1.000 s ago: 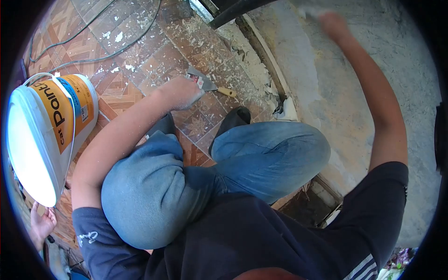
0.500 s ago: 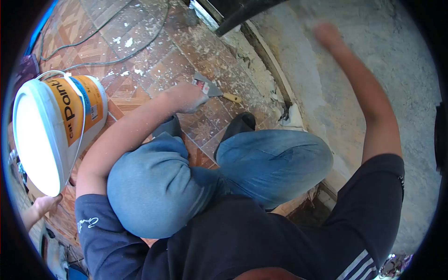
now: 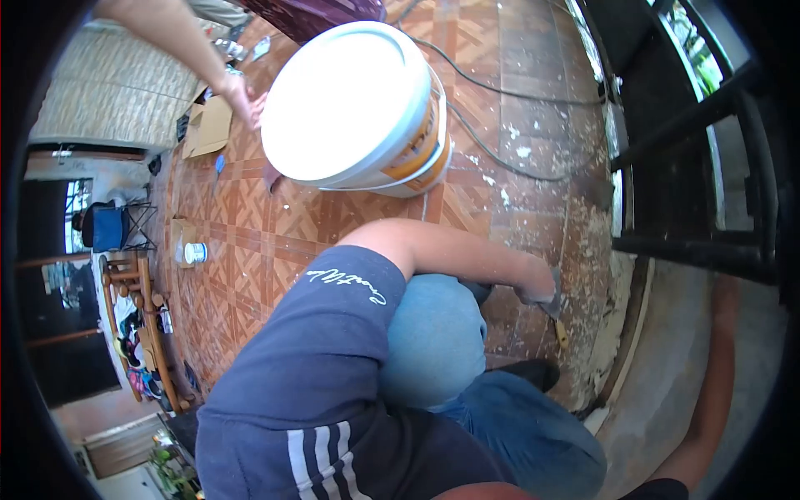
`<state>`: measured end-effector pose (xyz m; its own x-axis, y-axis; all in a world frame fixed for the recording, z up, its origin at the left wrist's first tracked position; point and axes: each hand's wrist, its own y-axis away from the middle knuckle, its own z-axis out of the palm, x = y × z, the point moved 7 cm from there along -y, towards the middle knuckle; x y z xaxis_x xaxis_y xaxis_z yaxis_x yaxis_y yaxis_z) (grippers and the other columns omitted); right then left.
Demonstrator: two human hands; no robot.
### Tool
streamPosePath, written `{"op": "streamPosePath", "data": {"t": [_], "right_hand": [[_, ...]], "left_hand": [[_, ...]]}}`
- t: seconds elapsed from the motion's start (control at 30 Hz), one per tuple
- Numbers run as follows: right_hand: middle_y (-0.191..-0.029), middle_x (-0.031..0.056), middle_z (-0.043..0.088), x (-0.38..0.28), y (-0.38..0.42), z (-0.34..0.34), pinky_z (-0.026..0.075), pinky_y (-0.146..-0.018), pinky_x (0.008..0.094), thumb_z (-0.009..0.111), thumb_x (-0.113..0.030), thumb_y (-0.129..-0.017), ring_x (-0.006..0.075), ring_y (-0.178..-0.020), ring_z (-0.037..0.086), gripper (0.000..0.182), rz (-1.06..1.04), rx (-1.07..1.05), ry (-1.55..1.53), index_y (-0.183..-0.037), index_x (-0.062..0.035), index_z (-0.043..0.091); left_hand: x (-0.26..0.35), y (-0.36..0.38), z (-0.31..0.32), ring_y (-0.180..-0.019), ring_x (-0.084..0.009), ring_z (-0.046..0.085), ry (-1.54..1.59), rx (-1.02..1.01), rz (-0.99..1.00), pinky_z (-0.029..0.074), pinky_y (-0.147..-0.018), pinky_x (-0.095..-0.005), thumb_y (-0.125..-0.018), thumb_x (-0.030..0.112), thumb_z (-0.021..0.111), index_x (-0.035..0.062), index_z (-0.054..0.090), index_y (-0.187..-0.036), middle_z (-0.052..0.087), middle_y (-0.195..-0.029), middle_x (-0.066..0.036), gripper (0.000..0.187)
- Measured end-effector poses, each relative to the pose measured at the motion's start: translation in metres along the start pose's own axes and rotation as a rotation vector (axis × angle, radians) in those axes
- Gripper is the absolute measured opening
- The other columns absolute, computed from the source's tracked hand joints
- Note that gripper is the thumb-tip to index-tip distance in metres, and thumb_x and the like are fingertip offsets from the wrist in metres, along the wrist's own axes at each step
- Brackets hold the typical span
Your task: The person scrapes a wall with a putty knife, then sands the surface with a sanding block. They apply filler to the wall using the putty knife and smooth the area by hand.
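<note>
My left hand [image 3: 537,285] reaches low over the tiled floor, fingers closed around the blade end of a putty knife [image 3: 562,335]. The knife's wooden handle sticks out towards my shoe, and the blade is partly hidden by my fingers. Grey-white dust coats the hand. Out to the right, my right hand [image 3: 726,287] is by the lower bar of a black metal frame [image 3: 700,250], over grey concrete. It is dim and partly hidden, so its fingers cannot be made out. Beyond my left arm is a white paint bucket [image 3: 417,158] with an orange label.
Another person's hand [image 3: 240,98] is beside the bucket lid. A dark cable [image 3: 483,83] crosses the floor, among pale flakes. A broken, crumbly edge [image 3: 612,325] separates tile from concrete. Farther left are cardboard [image 3: 208,127], a small white tub [image 3: 196,252] and a folding chair [image 3: 112,227].
My view has swung left, showing more of the room and the bucket nearer the middle. My left hand stays by the putty knife. The right hand now appears beside the black frame.
</note>
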<state>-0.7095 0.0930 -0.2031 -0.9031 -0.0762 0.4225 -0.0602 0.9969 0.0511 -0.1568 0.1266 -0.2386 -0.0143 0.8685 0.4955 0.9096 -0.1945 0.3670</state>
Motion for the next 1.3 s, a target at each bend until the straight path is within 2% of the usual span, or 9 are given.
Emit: {"op": "streamPosePath", "data": {"t": [0.13,0.23,0.37,0.67,0.77,0.93,1.07,1.2,1.3], "right_hand": [[-0.133,0.0223,0.057,-0.032,0.095,-0.021,0.044,-0.104,0.0453,0.051,-0.004,-0.091,0.0394,-0.124,0.054,0.046,0.173,-0.537,0.129,-0.136,0.0,0.054],[-0.16,0.0086,0.034,-0.078,0.194,-0.063,0.037,-0.115,0.0358,0.045,0.004,-0.085,0.0312,-0.147,0.031,0.064,-0.076,-0.388,0.08,-0.148,-0.0026,0.042],[-0.149,0.0157,0.048,-0.093,0.277,-0.103,0.035,-0.116,0.0432,0.054,-0.009,-0.086,0.0328,-0.14,0.043,0.051,-0.061,-0.514,-0.099,-0.136,0.0003,0.055],[-0.136,0.0192,0.058,-0.096,0.063,-0.152,0.042,-0.11,0.0429,0.047,-0.01,-0.094,0.0327,-0.132,0.051,0.037,-0.153,0.038,0.154,-0.128,-0.0028,0.061],[-0.121,0.0151,0.065,-0.072,0.003,-0.12,0.05,-0.099,0.042,0.048,-0.011,-0.096,0.0308,-0.117,0.061,0.031,0.206,-0.547,0.214,-0.121,-0.0045,0.064],[-0.122,0.0139,0.067,0.01,0.106,0.019,0.052,-0.095,0.0396,0.055,-0.015,-0.097,0.0302,-0.113,0.064,0.041,-0.299,0.063,0.418,-0.137,-0.0054,0.057],[-0.096,0.0159,0.073,-0.098,0.167,-0.105,0.054,-0.078,0.0504,0.045,-0.037,-0.099,0.0363,-0.085,0.069,0.041,-0.348,0.293,0.229,-0.106,-0.0075,0.073],[-0.114,0.0144,0.07,-0.092,0.301,-0.047,0.052,-0.087,0.0446,0.05,-0.034,-0.1,0.0281,-0.098,0.067,0.034,0.036,-0.778,-0.105,-0.118,-0.0131,0.069],[-0.112,0.0137,0.07,-0.162,0.325,-0.05,0.053,-0.086,0.0425,0.053,-0.029,-0.099,0.027,-0.097,0.067,0.032,0.024,-1.042,-0.376,-0.121,-0.0106,0.067]], "left_hand": [[-0.018,0.018,-0.032,-0.09,-0.0381,0.069,0.018,0.044,-0.106,0.055,-0.076,-0.0499,-0.085,0.022,0.062,0.0071,0.07,-0.094,0.072,-0.092,-0.015,0.02],[-0.032,0.02,-0.034,-0.092,-0.0366,0.069,0.071,0.121,-0.155,0.055,-0.077,-0.0489,-0.083,0.026,0.064,0.0084,0.071,-0.097,0.072,-0.093,-0.014,0.024],[-0.03,0.012,-0.035,-0.094,-0.0364,0.069,0.085,0.101,-0.128,0.055,-0.078,-0.0488,-0.083,0.026,0.065,0.0077,0.071,-0.099,0.072,-0.096,-0.015,0.025],[0.03,-0.043,0.004,-0.096,-0.0375,0.069,-0.027,-0.12,0.15,0.055,-0.079,-0.0498,-0.085,0.023,0.064,0.0042,0.071,-0.099,0.072,-0.099,-0.017,0.024],[0.021,-0.045,0.007,-0.097,-0.0379,0.068,0.003,-0.095,0.154,0.054,-0.079,-0.0505,-0.085,0.024,0.064,0.0036,0.071,-0.099,0.071,-0.099,-0.018,0.025],[-0.019,-0.094,0.004,-0.095,-0.038,0.068,0.063,-0.028,0.02,0.055,-0.079,-0.0492,-0.079,0.02,0.07,0.0,0.07,-0.098,0.071,-0.097,-0.021,0.028],[-0.016,-0.071,-0.055,-0.093,-0.031,0.068,0.085,0.076,-0.123,0.055,-0.078,-0.0466,-0.08,0.023,0.073,0.0018,0.074,-0.103,0.072,-0.106,-0.017,0.031],[-0.037,-0.056,-0.064,-0.096,-0.0281,0.068,0.329,0.398,-0.129,0.055,-0.08,-0.0446,-0.079,0.024,0.075,0.0019,0.074,-0.104,0.071,-0.11,-0.016,0.033],[-0.035,-0.077,-0.067,-0.099,-0.0259,0.067,0.471,0.603,-0.049,0.055,-0.082,-0.0432,-0.078,0.025,0.077,0.002,0.074,-0.104,0.071,-0.113,-0.015,0.035]]}}
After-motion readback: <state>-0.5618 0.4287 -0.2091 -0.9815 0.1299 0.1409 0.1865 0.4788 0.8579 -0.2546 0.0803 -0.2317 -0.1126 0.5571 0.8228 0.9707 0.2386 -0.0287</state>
